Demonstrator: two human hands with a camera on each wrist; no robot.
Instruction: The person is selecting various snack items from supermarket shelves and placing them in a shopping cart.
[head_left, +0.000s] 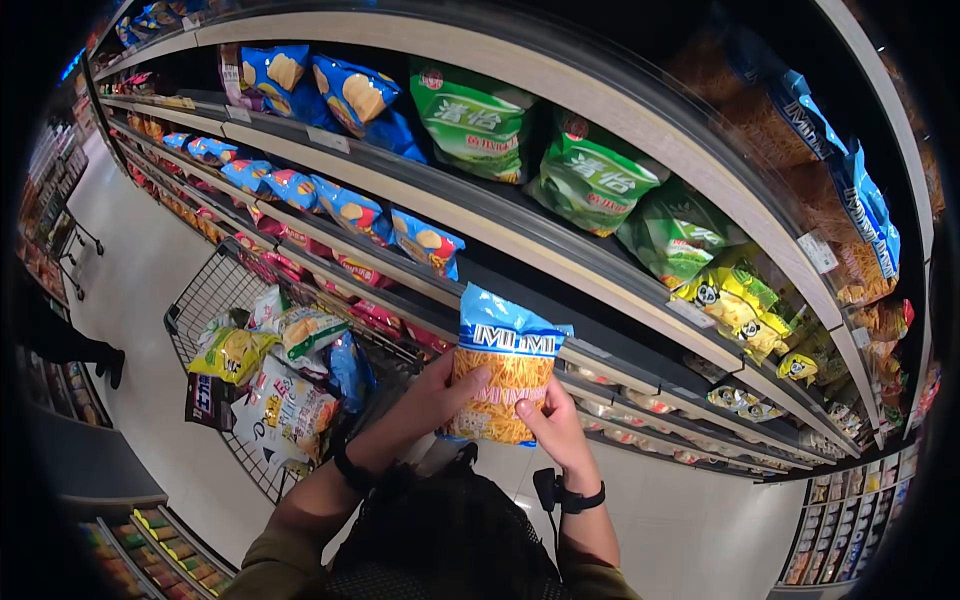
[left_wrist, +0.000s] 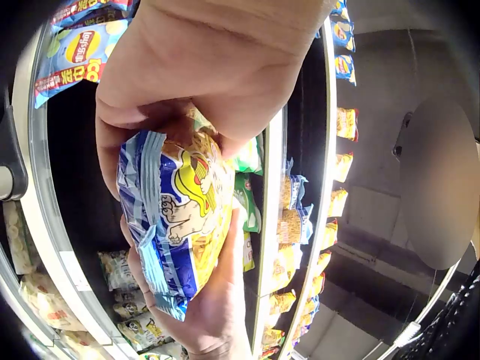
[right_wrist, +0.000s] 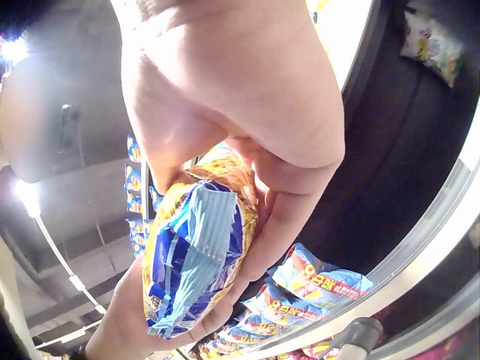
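Observation:
A blue and orange snack bag [head_left: 505, 372] stands upright between both hands in the head view, its printed front facing the camera. My left hand [head_left: 440, 398] grips its left side, thumb on the front. On the right side my right hand [head_left: 560, 425] holds it, the thumb pressed on the lower front. The left wrist view shows the bag's blue sealed end and a cartoon figure [left_wrist: 196, 184], with the left hand [left_wrist: 202, 67] curled around it. In the right wrist view the right hand [right_wrist: 240, 90] wraps the bag [right_wrist: 199, 259]; its fingers are partly hidden behind.
A wire shopping cart [head_left: 195, 290] holding several snack bags [head_left: 285, 410] stands at the left. Long shelves [head_left: 560, 250] run across the front with green bags [head_left: 470, 125], blue bags [head_left: 350, 205] and more MIMI bags [head_left: 850, 220]. A person's leg [head_left: 85, 350] shows at the far left.

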